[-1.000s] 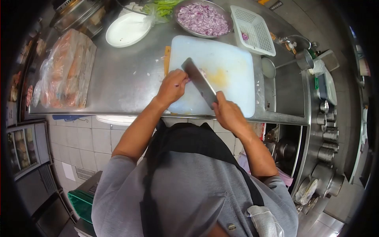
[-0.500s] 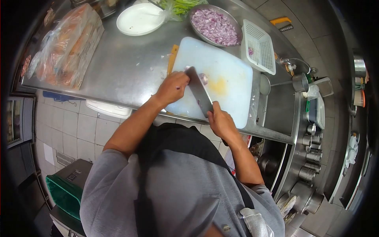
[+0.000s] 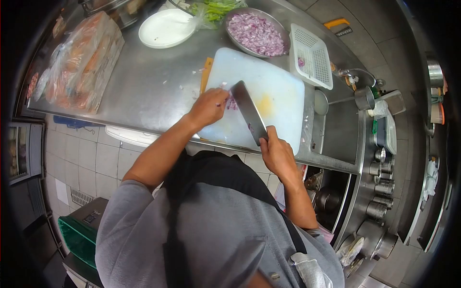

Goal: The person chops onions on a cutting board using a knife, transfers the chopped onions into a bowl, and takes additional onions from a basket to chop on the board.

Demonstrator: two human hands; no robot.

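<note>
My right hand [image 3: 278, 152] grips the handle of a cleaver [image 3: 250, 111], whose broad blade slants up and left over the white cutting board [image 3: 283, 89]. A few purple bits stick to the blade. Just left of the blade, my left hand [image 3: 209, 107] has its fingers bunched and curled near the board's left side. Chopped red onion [image 3: 232, 103] lies between those fingers and the cleaver. Whether the fingers pinch any of it is hidden. Under the board's left edge pokes out a brown board [image 3: 206, 72].
Behind the board stand a metal bowl [image 3: 286, 48] of diced red onion and a white perforated basket [image 3: 324, 53]. Farther left are a white plate [image 3: 165, 29], bagged greens [image 3: 211, 12] and a large plastic bag [image 3: 79, 62]. A sink [image 3: 336, 129] lies to the right.
The cleaver and my right hand have shifted right. The onion piece right of the blade no longer shows; chopped onion now shows left of it. My left hand stays close by, curled.
</note>
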